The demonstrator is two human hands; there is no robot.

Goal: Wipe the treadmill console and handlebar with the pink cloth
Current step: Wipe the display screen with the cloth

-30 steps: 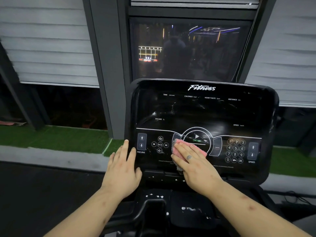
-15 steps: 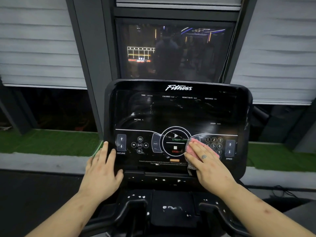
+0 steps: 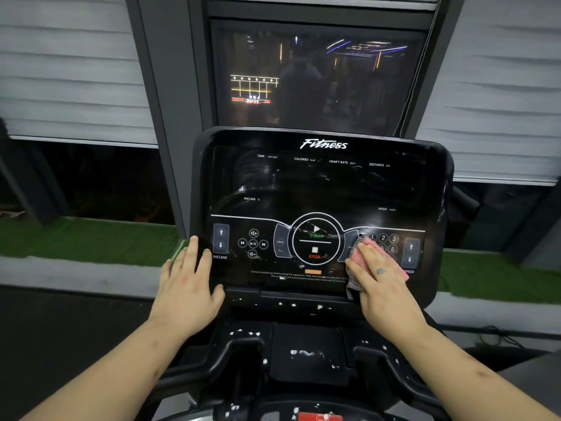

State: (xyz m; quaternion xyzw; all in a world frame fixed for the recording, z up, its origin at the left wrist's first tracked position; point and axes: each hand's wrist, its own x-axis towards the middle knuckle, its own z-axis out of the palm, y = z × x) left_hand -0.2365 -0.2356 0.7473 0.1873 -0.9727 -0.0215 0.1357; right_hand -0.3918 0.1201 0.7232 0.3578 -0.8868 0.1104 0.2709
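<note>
While the pink cloth is pressed against the lower right part of the treadmill console, most of it is covered by the right hand. The fingers of this hand are laid out straight and close together on the fabric, not curled around it. A pink corner is seen beyond the fingertips, and a grey checkered edge of the cloth hangs out at the thumb side. The cloth lies over the left part of the number keypad, so that only 2, 3 and 6 can be read clearly. One second ago it was held on the lower left of the round start and stop ring. Half a second ago it was already at the right of the ring, and since then it has been moved only a little further right. The ring is now fully uncovered.

The left hand has been kept in the same place at the left edge of the console, just beside the INCLINE arrows, with fingers straight and slightly spread and nothing held. Nearer, the black handlebar with white specks is not touched by either hand
</note>
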